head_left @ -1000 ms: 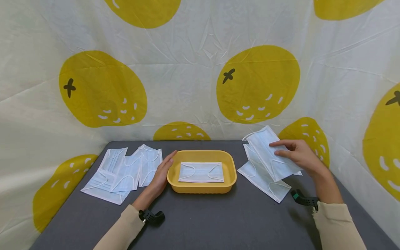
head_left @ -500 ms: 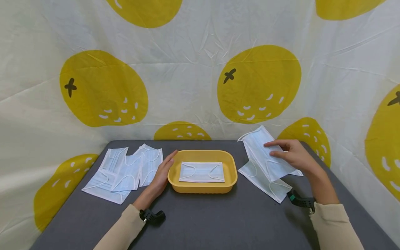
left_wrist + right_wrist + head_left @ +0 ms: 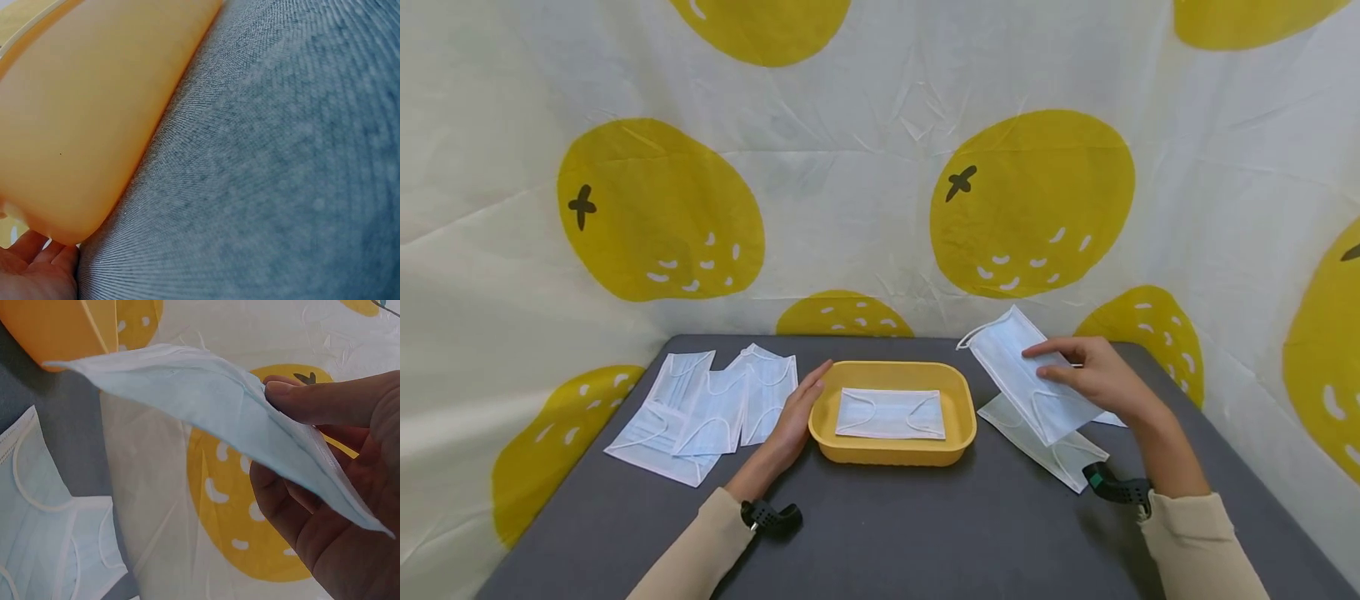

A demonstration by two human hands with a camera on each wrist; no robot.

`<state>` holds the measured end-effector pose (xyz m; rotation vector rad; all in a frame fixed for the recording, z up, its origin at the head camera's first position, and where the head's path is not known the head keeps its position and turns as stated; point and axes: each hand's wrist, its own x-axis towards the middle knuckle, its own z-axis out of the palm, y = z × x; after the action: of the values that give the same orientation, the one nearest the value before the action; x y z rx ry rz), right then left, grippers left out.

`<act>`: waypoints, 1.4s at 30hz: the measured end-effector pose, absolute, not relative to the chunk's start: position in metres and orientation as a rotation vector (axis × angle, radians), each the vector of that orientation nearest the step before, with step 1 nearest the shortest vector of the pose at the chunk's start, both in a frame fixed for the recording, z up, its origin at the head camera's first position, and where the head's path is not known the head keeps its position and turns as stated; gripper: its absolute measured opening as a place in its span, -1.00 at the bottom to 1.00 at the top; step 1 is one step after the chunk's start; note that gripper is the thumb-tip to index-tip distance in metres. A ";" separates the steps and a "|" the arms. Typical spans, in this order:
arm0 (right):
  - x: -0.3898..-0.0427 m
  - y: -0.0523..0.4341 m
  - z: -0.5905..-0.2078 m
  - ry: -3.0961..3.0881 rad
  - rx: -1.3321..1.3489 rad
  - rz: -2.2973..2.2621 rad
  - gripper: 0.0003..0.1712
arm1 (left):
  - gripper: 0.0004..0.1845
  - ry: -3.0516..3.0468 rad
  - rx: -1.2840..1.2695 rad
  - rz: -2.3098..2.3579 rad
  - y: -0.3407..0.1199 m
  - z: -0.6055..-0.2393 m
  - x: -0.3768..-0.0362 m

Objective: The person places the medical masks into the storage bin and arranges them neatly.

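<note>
**Mask lifted off the right-hand pile**

The right hand (image 3: 1101, 379) pinches a face mask (image 3: 1026, 375) between thumb and fingers, now raised clear of the masks on the table (image 3: 1052, 450) at centre right and drifted left toward the yellow tray (image 3: 958, 392). 1 mask (image 3: 891, 413) lies in that tray. The left hand (image 3: 793, 417) stays flat, fingers straight, against the tray's left wall; it looks like a carry to the tray.
</note>
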<state>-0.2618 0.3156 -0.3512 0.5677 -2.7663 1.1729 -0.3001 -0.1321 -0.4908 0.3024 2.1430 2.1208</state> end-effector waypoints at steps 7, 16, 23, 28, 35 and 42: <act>-0.262 0.303 -0.344 -2.782 0.599 1.129 -0.69 | -0.47 2.141 0.322 2.115 -0.131 -0.491 -0.302; -0.269 0.278 -0.332 -2.823 0.659 1.078 -0.74 | -0.47 2.148 0.319 2.116 -0.132 -0.492 -0.301; -0.281 0.261 -0.334 -2.817 0.735 1.061 -0.74 | -0.47 2.142 0.324 2.120 -0.131 -0.494 -0.302; -0.287 0.251 -0.332 -2.833 0.749 1.052 -0.73 | -0.47 2.141 0.319 2.127 -0.132 -0.494 -0.302; -0.292 0.235 -0.328 -2.821 0.842 1.033 -0.73 | -0.47 2.135 0.319 2.125 -0.132 -0.495 -0.303; -0.294 0.219 -0.327 -2.829 0.905 1.007 -0.73 | -0.47 2.144 0.310 2.125 -0.133 -0.495 -0.302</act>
<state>-0.2943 0.2193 -0.3266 0.9051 -2.8292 1.0068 -0.3018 -0.1329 -0.4950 0.3100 2.1442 2.1245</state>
